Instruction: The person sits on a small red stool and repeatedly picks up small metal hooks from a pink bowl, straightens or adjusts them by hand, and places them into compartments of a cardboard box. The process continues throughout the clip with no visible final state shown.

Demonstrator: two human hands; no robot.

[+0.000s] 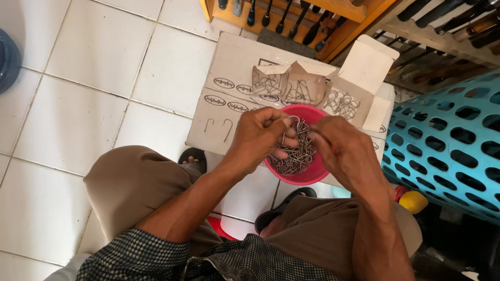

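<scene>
White tiled floor (pixel 78 104) carries everything; seated person's knees and patterned shirt cut off at bottom edge. Turquoise perforated basket (pixel 448 140) at right, cropped by frame. Flattened cardboard box (pixel 229 78) lies on floor ahead of knees, far edge against a wooden tool rack (pixel 291 13), rack mostly out of frame. On the cardboard's right part: three small opened cartons (pixel 307 83) with wire hooks inside, contents hard to make out. Red bowl (pixel 312 174) at cardboard's near edge, rim partly hidden by both hands, full of tangled metal hooks (pixel 297 156). Left hand (pixel 260 138) pinches a hook over the bowl; right hand (pixel 341 148) curled, fingers on the same bunch, exact grip hidden. Two loose hooks (pixel 219 127) lie on cardboard, left of the bowl.
</scene>
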